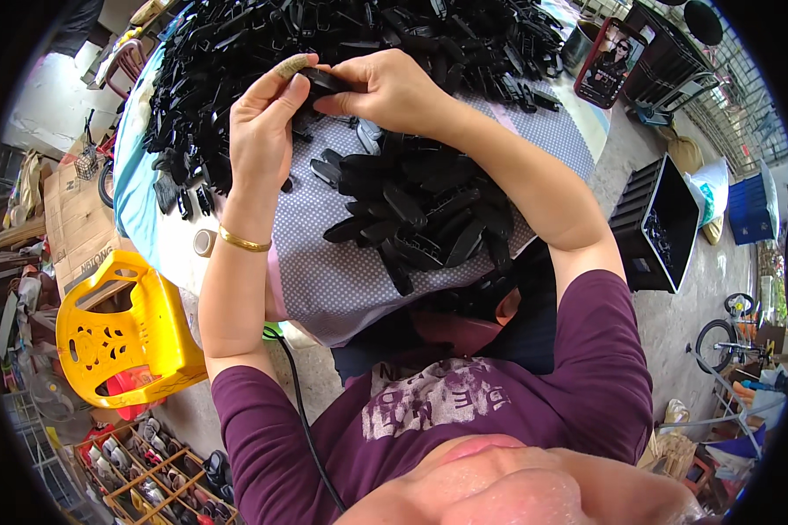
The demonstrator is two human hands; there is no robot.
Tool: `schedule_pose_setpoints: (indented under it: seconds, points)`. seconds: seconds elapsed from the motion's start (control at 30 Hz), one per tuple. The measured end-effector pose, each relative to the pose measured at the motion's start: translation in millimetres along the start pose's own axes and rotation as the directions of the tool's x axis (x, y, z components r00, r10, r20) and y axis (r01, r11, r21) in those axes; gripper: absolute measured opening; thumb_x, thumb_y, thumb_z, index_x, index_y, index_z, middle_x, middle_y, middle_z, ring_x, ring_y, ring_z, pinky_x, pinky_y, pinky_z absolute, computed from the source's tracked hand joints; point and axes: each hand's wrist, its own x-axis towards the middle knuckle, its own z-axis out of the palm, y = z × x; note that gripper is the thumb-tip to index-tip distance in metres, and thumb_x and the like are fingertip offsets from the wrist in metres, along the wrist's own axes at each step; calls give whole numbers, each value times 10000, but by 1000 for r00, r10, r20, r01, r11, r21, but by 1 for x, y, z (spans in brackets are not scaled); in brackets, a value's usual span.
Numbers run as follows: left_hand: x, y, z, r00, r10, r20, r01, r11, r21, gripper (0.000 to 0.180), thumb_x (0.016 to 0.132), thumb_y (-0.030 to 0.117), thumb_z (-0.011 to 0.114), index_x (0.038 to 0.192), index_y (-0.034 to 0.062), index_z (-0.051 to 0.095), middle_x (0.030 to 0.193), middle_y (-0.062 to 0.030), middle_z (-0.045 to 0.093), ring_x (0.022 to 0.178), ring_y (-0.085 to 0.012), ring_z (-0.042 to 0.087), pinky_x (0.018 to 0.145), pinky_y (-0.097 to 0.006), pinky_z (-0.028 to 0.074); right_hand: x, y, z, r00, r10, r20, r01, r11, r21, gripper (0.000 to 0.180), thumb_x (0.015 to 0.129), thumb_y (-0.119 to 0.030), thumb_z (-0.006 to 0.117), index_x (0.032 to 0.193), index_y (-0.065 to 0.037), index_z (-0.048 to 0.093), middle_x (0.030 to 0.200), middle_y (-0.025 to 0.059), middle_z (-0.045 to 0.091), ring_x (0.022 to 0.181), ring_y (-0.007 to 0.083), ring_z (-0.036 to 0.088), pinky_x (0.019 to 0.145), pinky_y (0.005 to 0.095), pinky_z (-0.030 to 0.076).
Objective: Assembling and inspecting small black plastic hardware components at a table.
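Above the far part of the table, both hands meet at one small, dark, oblong piece (326,80). My left hand (276,109) pinches its left end with thumb and index finger; a tan wrap covers that finger. My right hand (385,87) grips the other end between bent fingers and thumb. Fingers partly hide the piece, so its exact kind does not show. Beneath my right forearm lies a smaller heap of similar smooth black pieces (420,206). A large pile of black parts (228,70), some with thin wire-like bits, spreads across the far side.
A dotted grey cloth (324,289) covers the table. To the left stand a yellow plastic chair (118,337) and a small roll (204,242) at the cloth's edge. A phone (611,63) is propped at far right, above a black crate (657,227). A black cable (299,402) hangs beside me.
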Motion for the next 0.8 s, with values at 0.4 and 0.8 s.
schedule_pose_setpoints:
  seconds: [0.4,0.8]
  points:
    - [-12,29,12,988,148,39,-150,884,443,415,865,71,580,1261,16,467,950,-110,655,882,-131,619,807,-227,474,1,30,-48,894,-30,447,-79,972,223,521,867,-464,517,1152,-34,589,1095,139,620,1090,249,562,971,347,406]
    - [-117,9,38,961,-77,267,-185,538,822,876,693,449,712,1320,-9,306,1315,-186,397,1270,-339,317,1092,-445,158,-44,18,-21,771,-242,589,197,970,140,421,801,-356,636,1068,-30,638,1190,126,556,1201,296,409,1014,408,308]
